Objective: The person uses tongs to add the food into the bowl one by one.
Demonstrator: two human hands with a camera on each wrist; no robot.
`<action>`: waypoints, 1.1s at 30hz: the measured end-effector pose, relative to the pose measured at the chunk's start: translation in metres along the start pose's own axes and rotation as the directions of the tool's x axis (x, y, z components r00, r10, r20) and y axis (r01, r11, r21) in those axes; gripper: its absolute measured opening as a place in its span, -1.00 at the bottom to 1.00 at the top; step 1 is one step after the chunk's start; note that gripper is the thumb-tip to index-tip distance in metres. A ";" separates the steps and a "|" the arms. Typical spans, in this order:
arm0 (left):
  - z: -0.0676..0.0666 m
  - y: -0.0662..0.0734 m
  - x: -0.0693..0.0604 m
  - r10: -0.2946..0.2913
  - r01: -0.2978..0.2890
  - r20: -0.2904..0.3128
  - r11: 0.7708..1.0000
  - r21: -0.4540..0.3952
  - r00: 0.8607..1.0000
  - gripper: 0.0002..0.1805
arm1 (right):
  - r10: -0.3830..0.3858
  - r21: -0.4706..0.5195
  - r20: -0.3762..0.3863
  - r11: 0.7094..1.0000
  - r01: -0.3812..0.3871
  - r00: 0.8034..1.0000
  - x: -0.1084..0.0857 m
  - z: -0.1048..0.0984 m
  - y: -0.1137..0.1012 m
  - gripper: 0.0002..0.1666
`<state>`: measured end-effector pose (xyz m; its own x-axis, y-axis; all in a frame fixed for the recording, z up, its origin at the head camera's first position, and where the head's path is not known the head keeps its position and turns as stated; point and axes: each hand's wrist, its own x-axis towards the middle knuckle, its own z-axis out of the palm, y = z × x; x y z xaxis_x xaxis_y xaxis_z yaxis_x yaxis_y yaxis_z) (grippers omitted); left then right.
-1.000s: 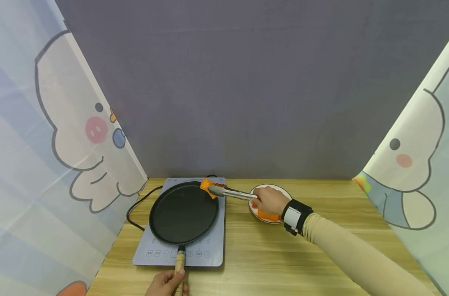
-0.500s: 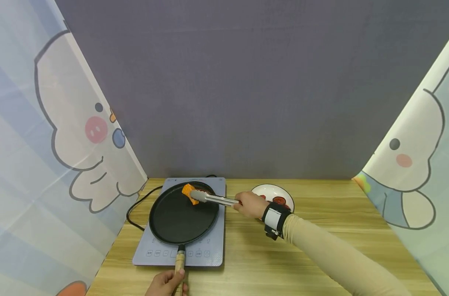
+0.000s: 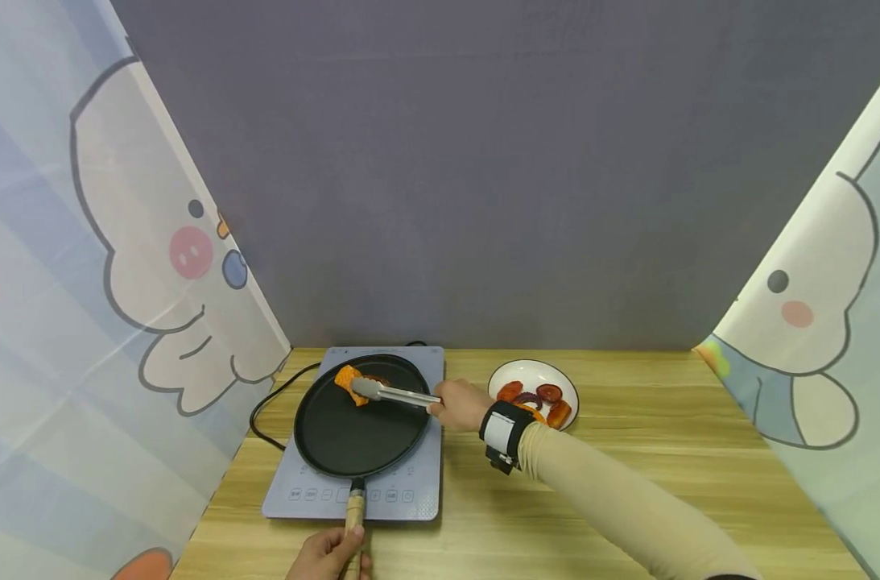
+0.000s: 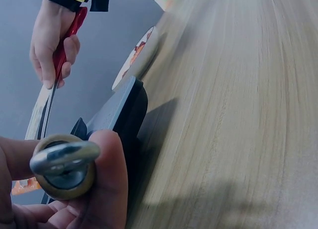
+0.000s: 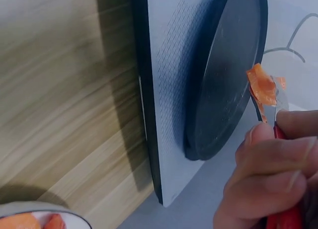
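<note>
My left hand (image 3: 327, 554) grips the wooden handle (image 3: 355, 514) of a flat black frying pan (image 3: 360, 435); the metal ring at the handle's end (image 4: 64, 162) faces the left wrist camera. In my right hand (image 3: 460, 405) are metal tongs (image 3: 406, 395) with red grips (image 5: 285, 219). Between the tong tips is an orange piece of food (image 5: 262, 85), held over the far part of the pan. What kind of food it is I cannot tell. Some reddish food (image 3: 377, 379) shows behind the tongs.
The pan sits on a pale induction cooktop (image 3: 280, 491) with a black cord (image 3: 262, 435). To its right, a white plate (image 3: 515, 372) bears several red and orange food pieces, partly behind the right wrist. A grey backdrop (image 3: 483, 201) stands behind the wooden table (image 3: 650, 451).
The right hand has moved left, carrying the orange piece in the tongs from the pan's right rim to over its far part. More of the plate shows. The left hand stays on the handle.
</note>
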<state>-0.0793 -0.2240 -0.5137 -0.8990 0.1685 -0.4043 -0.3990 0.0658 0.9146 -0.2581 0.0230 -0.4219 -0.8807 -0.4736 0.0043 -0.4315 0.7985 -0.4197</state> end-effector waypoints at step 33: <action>-0.004 -0.002 0.002 -0.002 0.010 -0.055 0.989 0.145 0.998 -0.50 | -0.061 -0.400 -0.143 0.917 -0.001 0.988 0.013 0.040 -0.045 -0.71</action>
<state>-0.0805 -0.2280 -0.5166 -0.9068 0.1142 -0.4057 -0.3772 0.2098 0.9021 -0.2422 -0.0340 -0.4393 -0.8715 -0.4638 0.1595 -0.4728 0.8809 -0.0218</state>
